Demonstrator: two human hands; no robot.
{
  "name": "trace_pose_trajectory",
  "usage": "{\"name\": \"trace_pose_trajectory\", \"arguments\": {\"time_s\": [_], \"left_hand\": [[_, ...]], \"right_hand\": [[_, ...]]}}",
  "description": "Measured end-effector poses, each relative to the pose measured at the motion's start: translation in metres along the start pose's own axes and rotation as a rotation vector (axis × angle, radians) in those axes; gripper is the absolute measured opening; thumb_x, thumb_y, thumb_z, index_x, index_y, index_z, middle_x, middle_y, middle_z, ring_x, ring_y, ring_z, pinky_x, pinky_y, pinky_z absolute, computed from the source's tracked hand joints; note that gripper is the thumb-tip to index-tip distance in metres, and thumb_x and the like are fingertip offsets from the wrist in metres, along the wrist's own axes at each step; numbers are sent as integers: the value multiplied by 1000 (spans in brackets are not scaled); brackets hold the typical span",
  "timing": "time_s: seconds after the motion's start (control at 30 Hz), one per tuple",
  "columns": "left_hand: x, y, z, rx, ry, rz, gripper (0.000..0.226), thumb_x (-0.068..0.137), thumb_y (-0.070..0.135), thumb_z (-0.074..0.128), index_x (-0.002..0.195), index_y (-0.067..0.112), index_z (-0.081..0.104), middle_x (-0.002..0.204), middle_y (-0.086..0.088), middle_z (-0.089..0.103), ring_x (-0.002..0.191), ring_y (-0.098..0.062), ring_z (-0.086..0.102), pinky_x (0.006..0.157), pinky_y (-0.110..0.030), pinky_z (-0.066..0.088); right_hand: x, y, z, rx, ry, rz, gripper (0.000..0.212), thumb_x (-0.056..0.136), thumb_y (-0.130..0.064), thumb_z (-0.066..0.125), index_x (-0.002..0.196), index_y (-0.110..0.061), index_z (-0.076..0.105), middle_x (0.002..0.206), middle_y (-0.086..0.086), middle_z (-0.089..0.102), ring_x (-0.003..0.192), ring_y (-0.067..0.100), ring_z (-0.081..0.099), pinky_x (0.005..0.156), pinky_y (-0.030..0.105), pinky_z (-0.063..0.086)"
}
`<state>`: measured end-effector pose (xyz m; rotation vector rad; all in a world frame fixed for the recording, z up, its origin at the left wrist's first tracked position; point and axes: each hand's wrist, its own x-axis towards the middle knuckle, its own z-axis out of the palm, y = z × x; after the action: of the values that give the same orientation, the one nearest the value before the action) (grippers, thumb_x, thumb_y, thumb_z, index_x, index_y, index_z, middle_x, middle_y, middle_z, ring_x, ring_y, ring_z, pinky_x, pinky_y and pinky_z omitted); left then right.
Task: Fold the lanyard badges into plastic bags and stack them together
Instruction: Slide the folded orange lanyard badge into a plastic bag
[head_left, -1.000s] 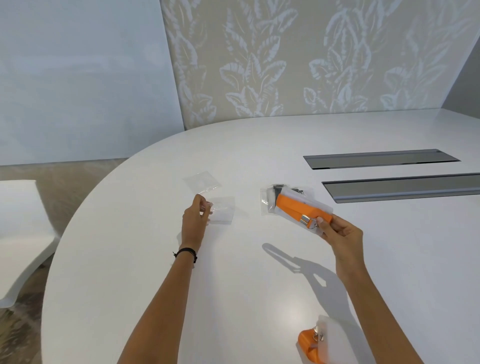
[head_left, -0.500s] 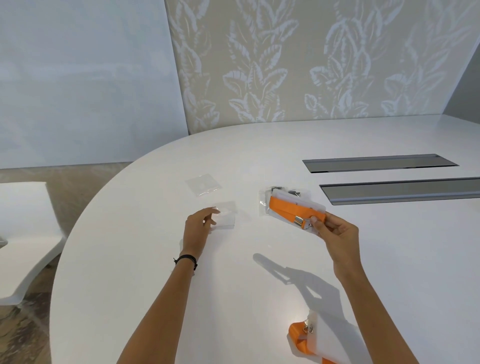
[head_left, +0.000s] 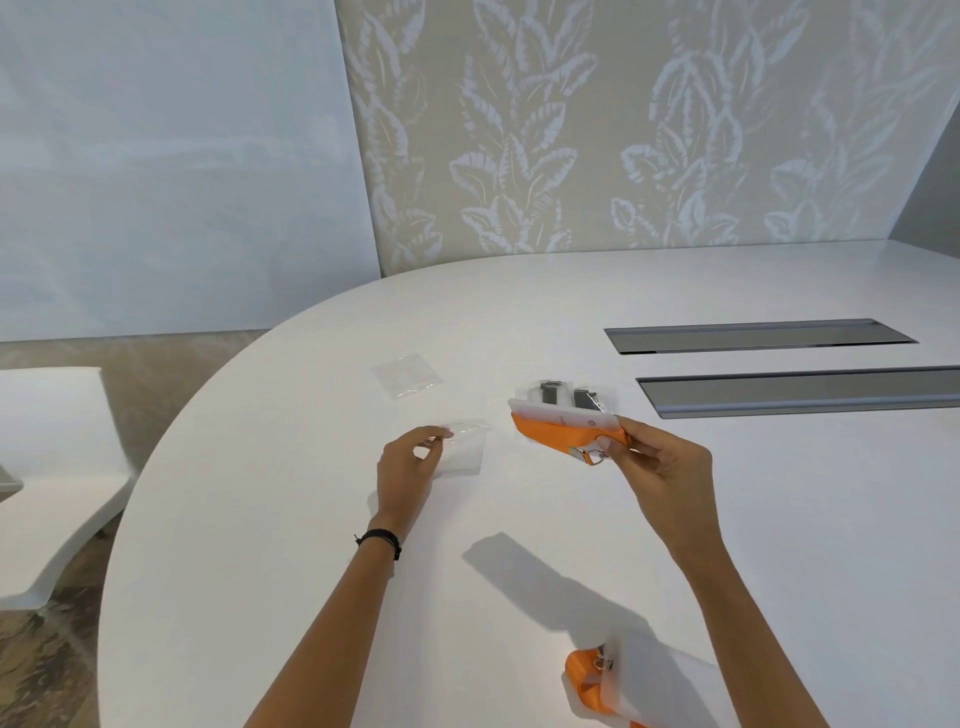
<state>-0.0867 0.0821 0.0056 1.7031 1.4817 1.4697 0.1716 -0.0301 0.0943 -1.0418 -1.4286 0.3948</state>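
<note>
Right now the folded lanyard badge (head_left: 563, 428) is being held up off the table (head_left: 249, 597), its orange strap doubled beneath the white card and its metal clip (head_left: 582, 456) dangling at the near end. I am watching the right hand (head_left: 662, 470) pinching it at that clip end, thumb on the near side and fingers curling behind.

Just to the left, the left hand (head_left: 408, 465) is pinching the edge of a clear plastic bag (head_left: 465, 449) between thumb and forefinger (the remaining fingers are tucking out of my sight). That bag is lying mostly flat on the table, near the badge but apart from it, with a narrow strip of table showing between them.

Directly behind the held badge, a filled bag (head_left: 566, 392) with dark grey parts inside is resting on the table, and the badge is hiding its lower edge from me. A second empty bag (head_left: 408, 375) is lying farther out, beyond the left hand.

At the bottom edge a second lanyard (head_left: 582, 675), orange with a white card, is sitting partly under the right forearm and is being cut off by the frame. The forearm is casting a dark shadow (head_left: 519, 561) across the tabletop.

Two grey recessed slots (head_left: 758, 336) are running along the right side. A black wristband (head_left: 382, 540) is circling the left wrist. A white chair (head_left: 52, 441) is standing off the left edge, and a leaf-patterned wall (head_left: 571, 130) is rising behind.
</note>
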Motion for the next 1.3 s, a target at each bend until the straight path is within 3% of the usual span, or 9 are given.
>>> {"name": "trace_pose_trajectory", "arguments": {"time_s": [0.17, 0.23, 0.4, 0.63, 0.8, 0.97, 1.1, 1.3], "left_hand": [[5, 24, 12, -63, -114, 30, 34, 85, -2, 58, 80, 30, 70, 91, 11, 71, 82, -10, 63, 66, -33, 56], [7, 37, 16, -94, -180, 45, 29, 85, -2, 58, 82, 23, 72, 92, 10, 72, 79, -10, 61, 60, -29, 57], [10, 69, 27, -144, -284, 97, 30, 82, -6, 57, 81, 20, 73, 86, 19, 70, 69, -3, 57, 56, -25, 57], [5, 99, 33, -132, -371, 165, 44, 83, -2, 63, 79, 42, 66, 83, 28, 67, 66, -4, 58, 57, -20, 56], [0, 105, 29, -90, -397, 177, 23, 83, 2, 67, 89, 24, 71, 83, 23, 67, 67, -6, 62, 59, -24, 58], [1, 112, 26, 0, -416, 181, 15, 82, 6, 69, 97, 9, 71, 81, 4, 68, 65, -11, 65, 66, -37, 59], [1, 118, 22, 19, -436, 200, 21, 83, 6, 68, 103, 9, 71, 93, -4, 71, 67, -16, 65, 69, -38, 59], [0, 124, 15, 41, -481, 208, 27, 81, 7, 69, 106, 18, 70, 96, 5, 70, 67, -10, 63, 69, -38, 58]], "right_hand": [[1, -7, -5, -120, 1, -105, 31, 79, 1, 69, 104, -18, 70, 86, -18, 68, 74, -7, 62, 66, 4, 43], [1, -10, -7, -165, 5, -139, 28, 79, 1, 69, 104, -13, 70, 87, -16, 68, 77, -6, 62, 68, 4, 44], [2, -13, -13, -238, 35, -198, 27, 79, 4, 67, 102, -11, 71, 89, -19, 64, 80, -12, 60, 70, 2, 43], [3, -14, -20, -297, 94, -224, 23, 79, -1, 69, 101, -10, 71, 88, -18, 64, 80, -13, 59, 72, 2, 43], [5, -13, -23, -330, 106, -226, 24, 77, 2, 71, 99, -8, 71, 89, -14, 64, 82, -4, 59, 74, 5, 46], [5, -14, -23, -368, 102, -216, 24, 76, 2, 72, 99, -6, 71, 89, -15, 62, 80, -2, 57, 73, 5, 46], [5, -16, -24, -368, 92, -219, 24, 76, 0, 72, 100, -4, 70, 91, -11, 63, 81, 1, 58, 74, 7, 48], [6, -22, -28, -379, 59, -214, 24, 78, -3, 70, 102, -4, 70, 91, -8, 64, 80, 5, 58, 74, 13, 50]]}}
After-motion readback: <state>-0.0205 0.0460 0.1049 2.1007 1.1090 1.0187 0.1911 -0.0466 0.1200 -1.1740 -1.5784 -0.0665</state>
